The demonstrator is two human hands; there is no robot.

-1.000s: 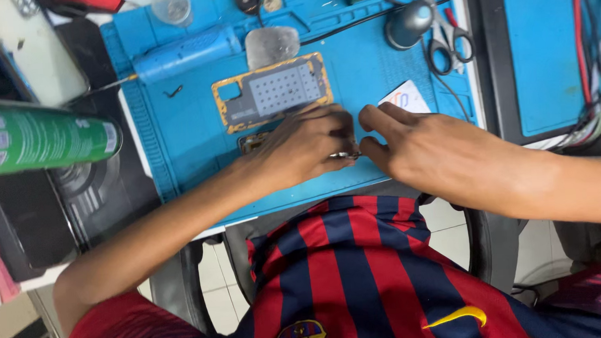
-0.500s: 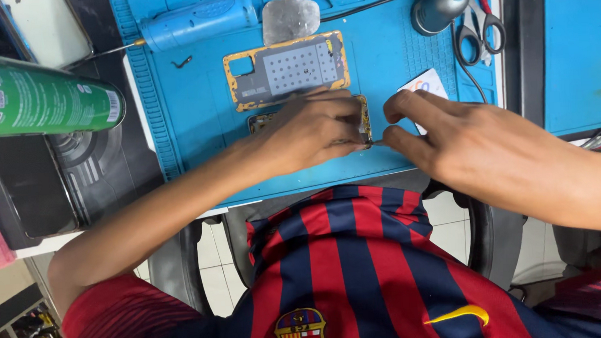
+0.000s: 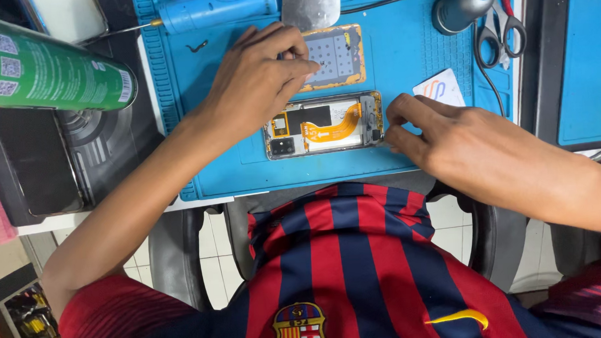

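My left hand [image 3: 258,82] has lifted off the opened phone [image 3: 324,125] and now rests, fingers curled, on the perforated panel [image 3: 336,56] just beyond it; the phone's orange flex lies uncovered; my right hand [image 3: 450,140] pinches the phone's near end.

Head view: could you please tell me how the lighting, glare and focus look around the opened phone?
Head view: lighting is even and soft, with only faint shadows under the left hand and right hand; the opened phone and blue mat are sharp; mild glare shows on the metal plate; the green can at the near edge looks slightly soft and stretched.
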